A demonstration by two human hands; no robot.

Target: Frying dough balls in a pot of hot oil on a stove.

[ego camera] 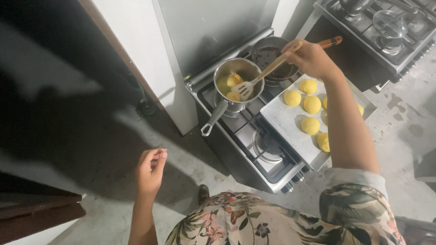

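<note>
Nearest, left hand (151, 170) hangs empty, fingers loosely curled, while right hand (311, 58) clamps the spatula (268, 71), its length slanting down-left into the saucepan (236, 84).

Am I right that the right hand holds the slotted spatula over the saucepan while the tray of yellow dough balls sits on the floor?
Not quite. The head view shows the tray of yellow dough balls resting on the stove, beside the saucepan, not on the floor. The rest holds: the right hand holds the slotted spatula over the saucepan.
</note>
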